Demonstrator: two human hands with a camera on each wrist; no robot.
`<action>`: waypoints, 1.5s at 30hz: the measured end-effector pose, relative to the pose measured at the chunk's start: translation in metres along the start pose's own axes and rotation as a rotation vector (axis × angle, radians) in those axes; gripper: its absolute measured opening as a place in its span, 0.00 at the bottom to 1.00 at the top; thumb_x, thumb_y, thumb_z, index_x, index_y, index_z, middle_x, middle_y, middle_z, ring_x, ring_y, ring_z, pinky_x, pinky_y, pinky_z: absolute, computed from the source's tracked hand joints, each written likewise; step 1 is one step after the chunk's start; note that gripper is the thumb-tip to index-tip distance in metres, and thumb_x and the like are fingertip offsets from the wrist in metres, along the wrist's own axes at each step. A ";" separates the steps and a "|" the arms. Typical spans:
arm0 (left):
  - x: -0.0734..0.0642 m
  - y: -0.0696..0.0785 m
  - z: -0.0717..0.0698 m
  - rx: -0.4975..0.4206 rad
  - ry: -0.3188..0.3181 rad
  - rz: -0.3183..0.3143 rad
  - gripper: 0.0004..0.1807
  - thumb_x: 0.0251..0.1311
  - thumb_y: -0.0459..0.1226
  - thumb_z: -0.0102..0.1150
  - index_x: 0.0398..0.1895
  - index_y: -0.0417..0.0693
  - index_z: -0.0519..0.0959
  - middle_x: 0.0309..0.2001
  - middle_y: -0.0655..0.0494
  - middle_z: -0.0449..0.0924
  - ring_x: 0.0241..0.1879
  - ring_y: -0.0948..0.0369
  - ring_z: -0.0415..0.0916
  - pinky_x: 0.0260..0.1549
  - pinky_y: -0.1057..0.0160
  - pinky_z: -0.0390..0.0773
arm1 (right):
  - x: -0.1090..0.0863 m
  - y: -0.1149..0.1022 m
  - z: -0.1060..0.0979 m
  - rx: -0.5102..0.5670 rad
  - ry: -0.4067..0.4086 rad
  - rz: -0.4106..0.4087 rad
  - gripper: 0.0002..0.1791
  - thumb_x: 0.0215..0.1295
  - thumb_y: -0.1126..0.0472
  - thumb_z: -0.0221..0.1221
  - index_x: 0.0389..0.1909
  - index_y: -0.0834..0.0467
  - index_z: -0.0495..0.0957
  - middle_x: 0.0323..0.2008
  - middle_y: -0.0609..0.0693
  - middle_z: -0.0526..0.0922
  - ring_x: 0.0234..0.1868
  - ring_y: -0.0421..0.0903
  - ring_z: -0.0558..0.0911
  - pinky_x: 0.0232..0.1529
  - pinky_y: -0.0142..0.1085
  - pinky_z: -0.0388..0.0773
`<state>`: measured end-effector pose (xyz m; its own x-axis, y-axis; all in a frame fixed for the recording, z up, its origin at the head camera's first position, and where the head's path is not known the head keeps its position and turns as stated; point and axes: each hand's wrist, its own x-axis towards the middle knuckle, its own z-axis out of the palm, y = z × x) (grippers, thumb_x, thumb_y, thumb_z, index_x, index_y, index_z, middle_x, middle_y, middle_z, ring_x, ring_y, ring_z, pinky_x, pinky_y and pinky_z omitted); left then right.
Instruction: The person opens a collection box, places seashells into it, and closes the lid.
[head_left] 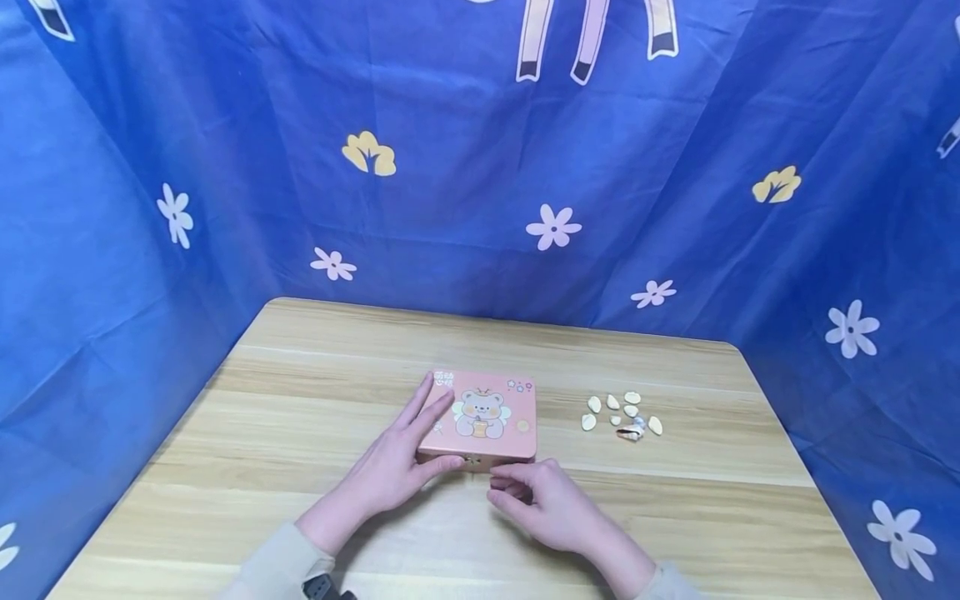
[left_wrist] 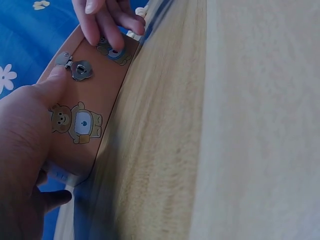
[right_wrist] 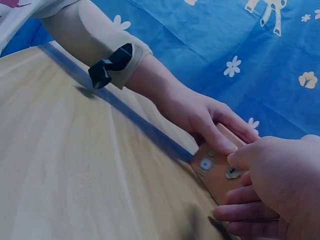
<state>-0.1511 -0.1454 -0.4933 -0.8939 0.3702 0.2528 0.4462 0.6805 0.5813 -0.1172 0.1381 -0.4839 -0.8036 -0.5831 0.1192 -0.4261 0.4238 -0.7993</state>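
A pink tin-like box (head_left: 517, 429) with a bear picture on its lid lies closed on the table. On its front face is a metal clasp (left_wrist: 81, 70), with printed bears to either side. My left hand (head_left: 386, 462) holds the box at its left side, fingers over the lid and side, thumb at the front beside the clasp. My right hand (head_left: 551, 508) is by the front right corner, its fingers loosely bent and holding nothing. Whether those fingertips touch the front face, I cannot tell.
Several small pale seashells (head_left: 632, 398) lie on the table right of the box, with a brown-striped shell (head_left: 628, 433) among them. The wooden table (head_left: 225, 467) is bordered at the back and sides by a blue patterned cloth (head_left: 450, 208).
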 end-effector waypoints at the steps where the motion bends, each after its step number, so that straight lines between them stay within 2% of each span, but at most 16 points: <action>1: 0.000 0.000 0.000 -0.001 -0.002 0.002 0.52 0.62 0.67 0.66 0.86 0.68 0.55 0.87 0.64 0.30 0.72 0.36 0.66 0.60 0.33 0.76 | 0.001 0.000 0.001 -0.004 -0.001 0.003 0.25 0.78 0.50 0.62 0.59 0.68 0.83 0.44 0.47 0.91 0.42 0.34 0.86 0.48 0.33 0.85; 5: 0.001 -0.002 -0.001 -0.004 -0.010 0.015 0.51 0.63 0.66 0.66 0.86 0.67 0.56 0.87 0.63 0.31 0.72 0.36 0.66 0.61 0.34 0.75 | 0.003 0.000 0.006 -0.012 0.004 0.019 0.28 0.78 0.49 0.62 0.63 0.68 0.81 0.52 0.54 0.89 0.46 0.35 0.87 0.52 0.34 0.84; 9: 0.001 -0.002 -0.002 -0.006 -0.021 0.018 0.51 0.64 0.65 0.66 0.86 0.65 0.57 0.87 0.64 0.31 0.73 0.37 0.64 0.63 0.34 0.73 | 0.004 -0.001 0.010 -0.001 0.013 0.031 0.28 0.78 0.50 0.62 0.65 0.69 0.79 0.55 0.56 0.88 0.47 0.36 0.87 0.53 0.34 0.84; 14: 0.001 -0.002 -0.002 -0.006 -0.029 0.013 0.51 0.64 0.65 0.66 0.86 0.66 0.56 0.87 0.64 0.32 0.74 0.38 0.63 0.64 0.34 0.72 | 0.005 -0.002 0.014 0.062 0.027 0.020 0.27 0.77 0.54 0.63 0.65 0.71 0.78 0.54 0.57 0.88 0.47 0.37 0.87 0.51 0.34 0.85; 21: 0.001 -0.003 0.000 -0.031 -0.026 0.021 0.50 0.65 0.62 0.68 0.86 0.65 0.56 0.87 0.56 0.36 0.74 0.39 0.63 0.66 0.36 0.71 | 0.005 -0.004 0.019 0.154 0.037 0.036 0.26 0.76 0.57 0.64 0.66 0.71 0.77 0.54 0.57 0.88 0.47 0.39 0.87 0.51 0.35 0.85; 30: 0.001 -0.005 0.001 -0.049 -0.022 0.020 0.50 0.64 0.61 0.69 0.86 0.64 0.57 0.87 0.56 0.36 0.75 0.39 0.62 0.67 0.36 0.69 | 0.005 -0.003 0.026 0.246 0.076 0.065 0.22 0.74 0.60 0.66 0.63 0.68 0.79 0.52 0.57 0.89 0.48 0.41 0.87 0.51 0.35 0.85; 35: 0.001 -0.005 0.002 -0.050 -0.014 0.021 0.51 0.63 0.61 0.70 0.86 0.64 0.57 0.87 0.56 0.37 0.74 0.39 0.62 0.66 0.36 0.69 | 0.005 -0.002 0.032 0.377 0.108 0.118 0.20 0.71 0.65 0.67 0.58 0.69 0.79 0.50 0.59 0.88 0.48 0.46 0.87 0.52 0.37 0.85; 41: 0.002 -0.005 0.002 -0.049 -0.011 0.014 0.51 0.63 0.64 0.68 0.85 0.65 0.58 0.87 0.57 0.36 0.74 0.38 0.63 0.66 0.35 0.70 | 0.006 -0.004 0.038 0.589 0.156 0.152 0.17 0.70 0.71 0.65 0.55 0.75 0.76 0.48 0.69 0.85 0.46 0.58 0.88 0.52 0.42 0.86; 45: 0.001 -0.005 0.002 -0.054 -0.011 0.012 0.51 0.62 0.64 0.68 0.85 0.65 0.58 0.87 0.57 0.37 0.74 0.39 0.63 0.66 0.35 0.70 | 0.006 -0.007 0.042 0.764 0.186 0.223 0.18 0.72 0.72 0.63 0.56 0.78 0.74 0.48 0.73 0.84 0.44 0.55 0.89 0.52 0.45 0.86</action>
<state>-0.1544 -0.1471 -0.4976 -0.8877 0.3852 0.2520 0.4539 0.6410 0.6190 -0.1010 0.1023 -0.5025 -0.9206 -0.3876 -0.0484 0.0991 -0.1120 -0.9888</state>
